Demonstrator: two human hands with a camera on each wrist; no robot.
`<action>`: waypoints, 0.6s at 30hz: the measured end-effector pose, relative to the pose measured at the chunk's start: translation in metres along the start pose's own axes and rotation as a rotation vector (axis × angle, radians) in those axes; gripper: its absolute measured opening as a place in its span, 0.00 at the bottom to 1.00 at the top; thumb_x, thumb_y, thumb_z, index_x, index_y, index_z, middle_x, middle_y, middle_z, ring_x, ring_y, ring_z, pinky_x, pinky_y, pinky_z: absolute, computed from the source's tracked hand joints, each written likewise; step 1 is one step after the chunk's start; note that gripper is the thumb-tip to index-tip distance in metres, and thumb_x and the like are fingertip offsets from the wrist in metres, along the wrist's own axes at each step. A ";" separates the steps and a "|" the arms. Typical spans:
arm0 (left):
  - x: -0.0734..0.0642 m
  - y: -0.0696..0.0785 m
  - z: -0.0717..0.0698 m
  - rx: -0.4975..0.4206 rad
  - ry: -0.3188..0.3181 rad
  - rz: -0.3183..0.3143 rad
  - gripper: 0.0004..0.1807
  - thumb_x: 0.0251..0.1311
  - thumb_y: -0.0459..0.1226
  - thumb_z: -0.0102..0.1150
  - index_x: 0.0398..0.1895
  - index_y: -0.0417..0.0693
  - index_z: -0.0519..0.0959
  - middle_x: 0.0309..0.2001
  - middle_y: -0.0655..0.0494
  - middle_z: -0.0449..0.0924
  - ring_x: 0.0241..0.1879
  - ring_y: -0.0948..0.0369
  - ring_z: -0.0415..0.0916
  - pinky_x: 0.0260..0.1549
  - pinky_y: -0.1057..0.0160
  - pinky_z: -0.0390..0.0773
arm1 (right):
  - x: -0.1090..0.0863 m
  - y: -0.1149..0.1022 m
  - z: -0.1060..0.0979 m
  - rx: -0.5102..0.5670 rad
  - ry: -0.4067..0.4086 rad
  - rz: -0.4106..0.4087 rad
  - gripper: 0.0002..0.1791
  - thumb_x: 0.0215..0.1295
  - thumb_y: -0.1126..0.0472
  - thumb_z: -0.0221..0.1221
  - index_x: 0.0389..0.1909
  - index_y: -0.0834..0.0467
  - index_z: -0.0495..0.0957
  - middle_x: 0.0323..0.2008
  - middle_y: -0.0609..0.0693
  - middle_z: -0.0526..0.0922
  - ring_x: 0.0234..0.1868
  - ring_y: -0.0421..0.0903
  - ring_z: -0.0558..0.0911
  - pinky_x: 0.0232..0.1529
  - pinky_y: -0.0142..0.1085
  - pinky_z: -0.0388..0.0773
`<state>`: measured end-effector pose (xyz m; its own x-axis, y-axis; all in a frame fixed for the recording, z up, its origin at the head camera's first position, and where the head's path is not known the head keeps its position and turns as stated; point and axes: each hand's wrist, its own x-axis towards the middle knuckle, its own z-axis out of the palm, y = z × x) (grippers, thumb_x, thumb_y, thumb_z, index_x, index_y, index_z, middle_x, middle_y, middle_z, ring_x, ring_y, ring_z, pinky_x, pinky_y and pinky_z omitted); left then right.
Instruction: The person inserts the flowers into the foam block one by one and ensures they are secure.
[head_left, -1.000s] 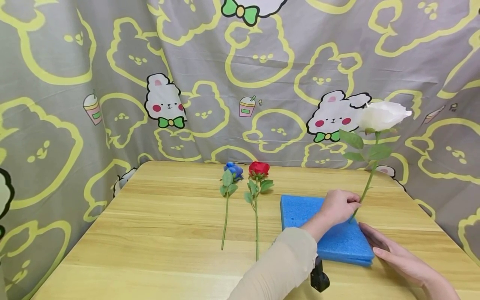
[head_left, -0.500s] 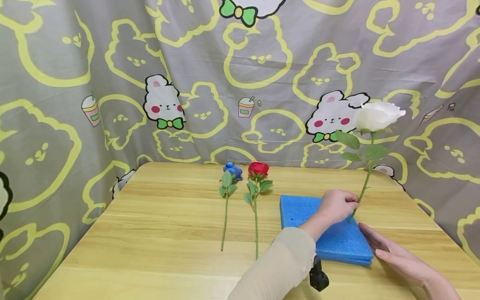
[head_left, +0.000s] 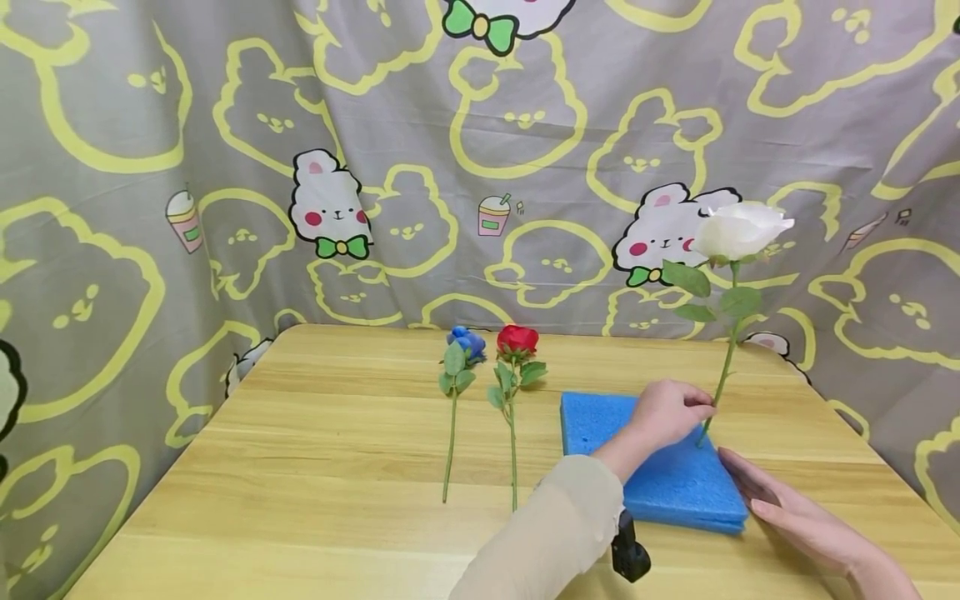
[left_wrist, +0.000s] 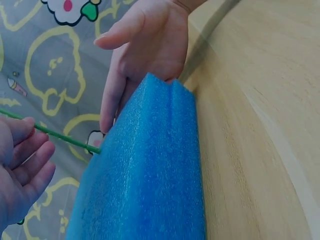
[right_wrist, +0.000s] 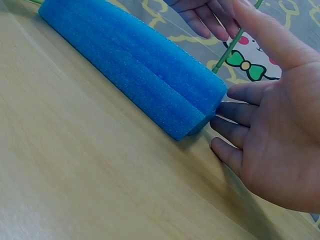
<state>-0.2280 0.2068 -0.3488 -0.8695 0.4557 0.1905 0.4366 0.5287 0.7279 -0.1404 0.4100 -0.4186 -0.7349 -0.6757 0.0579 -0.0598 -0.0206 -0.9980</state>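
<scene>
A white rose (head_left: pixel 741 229) stands with its stem's lower end in the blue foam block (head_left: pixel 675 492), leaning slightly right. My left hand (head_left: pixel 671 414) pinches that stem low down, a little above the foam; the left wrist view shows the green stem (left_wrist: pixel 65 136) between thumb and fingers. Against the block's right edge rests my right hand (head_left: pixel 802 512), its fingers extended. In the right wrist view the fingertips of the right hand (right_wrist: pixel 280 120) touch the end of the foam.
To the left of the block, a blue rose (head_left: pixel 467 343) and a red rose (head_left: pixel 517 340) lie on the wooden table (head_left: pixel 300 467). A patterned curtain (head_left: pixel 420 125) hangs behind the table. A black device (head_left: pixel 628 550) sits under the left sleeve.
The white rose's head has swung left, bringing its stem closer to upright. My left hand has shifted slightly left with the stem; the right hand has stayed at the block.
</scene>
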 end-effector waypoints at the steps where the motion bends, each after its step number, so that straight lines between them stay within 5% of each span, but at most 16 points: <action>1: -0.001 -0.001 -0.001 -0.015 -0.003 -0.004 0.09 0.59 0.47 0.59 0.40 0.61 0.84 0.35 0.74 0.80 0.37 0.77 0.73 0.28 0.79 0.69 | 0.000 0.000 0.000 -0.006 0.000 0.001 0.30 0.73 0.70 0.29 0.67 0.67 0.23 0.67 0.25 0.51 0.64 0.22 0.49 0.58 0.17 0.52; 18: -0.011 -0.028 -0.042 -0.173 0.048 -0.021 0.07 0.57 0.43 0.62 0.37 0.53 0.84 0.29 0.70 0.78 0.31 0.73 0.72 0.28 0.75 0.72 | 0.000 0.000 0.001 -0.021 0.020 0.013 0.30 0.73 0.70 0.27 0.65 0.69 0.21 0.66 0.24 0.51 0.64 0.21 0.50 0.58 0.16 0.51</action>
<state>-0.2405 0.1574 -0.3436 -0.8901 0.4087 0.2019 0.3750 0.4047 0.8340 -0.1404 0.4093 -0.4186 -0.7488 -0.6613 0.0459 -0.0643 0.0036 -0.9979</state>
